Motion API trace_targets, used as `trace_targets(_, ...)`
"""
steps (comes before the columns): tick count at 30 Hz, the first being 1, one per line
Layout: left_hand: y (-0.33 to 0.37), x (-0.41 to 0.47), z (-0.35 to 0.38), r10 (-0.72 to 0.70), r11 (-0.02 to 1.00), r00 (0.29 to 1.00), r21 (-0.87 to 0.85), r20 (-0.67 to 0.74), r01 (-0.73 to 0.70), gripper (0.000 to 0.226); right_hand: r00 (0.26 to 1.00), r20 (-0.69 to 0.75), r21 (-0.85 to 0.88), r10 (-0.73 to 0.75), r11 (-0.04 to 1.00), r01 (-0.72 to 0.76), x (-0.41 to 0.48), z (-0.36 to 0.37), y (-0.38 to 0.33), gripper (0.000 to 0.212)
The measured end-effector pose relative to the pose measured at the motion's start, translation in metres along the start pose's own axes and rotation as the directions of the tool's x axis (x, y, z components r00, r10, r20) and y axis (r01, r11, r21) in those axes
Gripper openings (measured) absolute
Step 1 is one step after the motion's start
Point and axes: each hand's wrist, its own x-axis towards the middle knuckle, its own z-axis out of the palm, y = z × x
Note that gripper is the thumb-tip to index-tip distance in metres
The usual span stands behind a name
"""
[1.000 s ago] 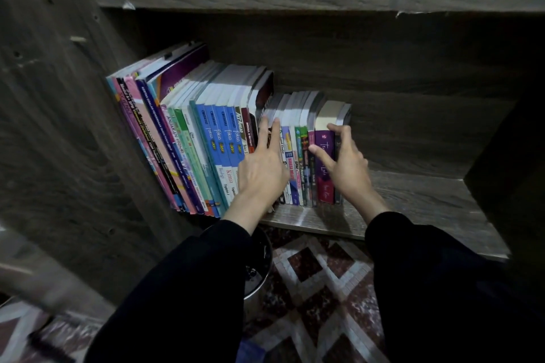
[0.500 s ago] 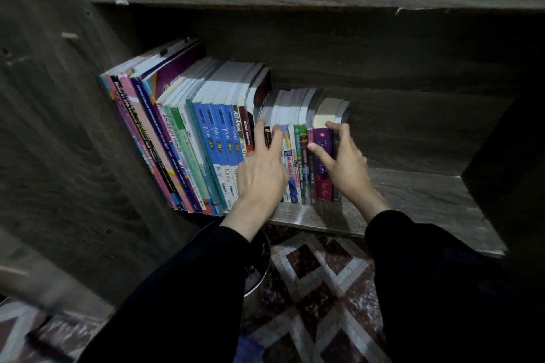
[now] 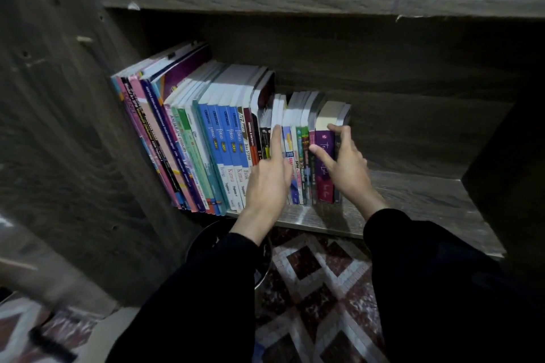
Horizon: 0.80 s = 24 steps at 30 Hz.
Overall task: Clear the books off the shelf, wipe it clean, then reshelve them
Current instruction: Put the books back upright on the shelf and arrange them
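Books (image 3: 224,150) — upright row, left half of shelf (image 3: 413,194). Left hand (image 3: 269,180): grip wide, straight fingers on small spines. Right hand (image 3: 348,168): grip curled round purple paperback (image 3: 324,188) at row's end. Step: probably clearing — next, squeeze that batch and draw it out.

Colourful books (image 3: 218,144) stand spine-out, leaning left, on the left half of the dark wooden shelf (image 3: 413,194).

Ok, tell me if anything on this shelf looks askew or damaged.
The tall books on the left lean against the side wall instead of standing upright. The upper shelf has chips along its front edge. The small books stand straight.
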Motion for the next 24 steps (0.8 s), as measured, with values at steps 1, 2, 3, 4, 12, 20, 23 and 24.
trace_targets(1, -0.001, -0.006, -0.001, 0.007, 1.000, 1.000, -0.002, -0.007, -0.007, 0.069, 1.000, -0.004, -0.006, -0.006, 1.000, 0.006, 0.000, 0.000, 0.000, 0.056)
trace_targets(2, -0.002, -0.014, -0.003, 0.018, 1.000, 1.000, -0.003, -0.013, -0.018, 0.070, 1.000, -0.006, -0.012, -0.015, 1.000, 0.014, 0.000, -0.001, 0.000, 0.056)
trace_targets(3, -0.004, -0.023, -0.006, 0.026, 1.000, 1.000, -0.011, -0.018, -0.026, 0.070, 1.000, -0.009, -0.016, -0.023, 1.000, 0.023, -0.001, -0.001, 0.000, 0.056)
trace_targets(4, -0.005, -0.029, -0.008, 0.030, 0.999, 0.999, -0.031, -0.028, -0.031, 0.070, 0.999, -0.011, -0.016, -0.030, 0.999, 0.030, -0.001, -0.001, 0.001, 0.056)
trace_targets(12, 0.010, -0.025, -0.023, -0.034, 0.987, 0.999, -0.159, 0.041, 0.040, 0.069, 0.996, 0.061, -0.079, -0.061, 0.995, 0.065, 0.002, -0.012, 0.002, 0.057)
trace_targets(20, 0.041, -0.048, -0.071, -0.027, 0.999, 0.975, -0.014, 0.219, 0.031, 0.062, 0.993, 0.073, -0.131, -0.088, 0.987, 0.097, -0.002, -0.031, 0.012, 0.043)
trace_targets(23, 0.058, -0.056, -0.078, 0.017, 0.999, 0.958, -0.037, 0.286, -0.007, 0.060, 0.995, 0.045, -0.143, -0.090, 0.985, 0.095, -0.004, -0.035, 0.016, 0.037)
trace_targets(24, 0.063, -0.056, -0.079, 0.036, 0.998, 0.958, -0.053, 0.285, -0.021, 0.059, 0.995, 0.041, -0.139, -0.087, 0.986, 0.092, -0.006, -0.036, 0.017, 0.036)
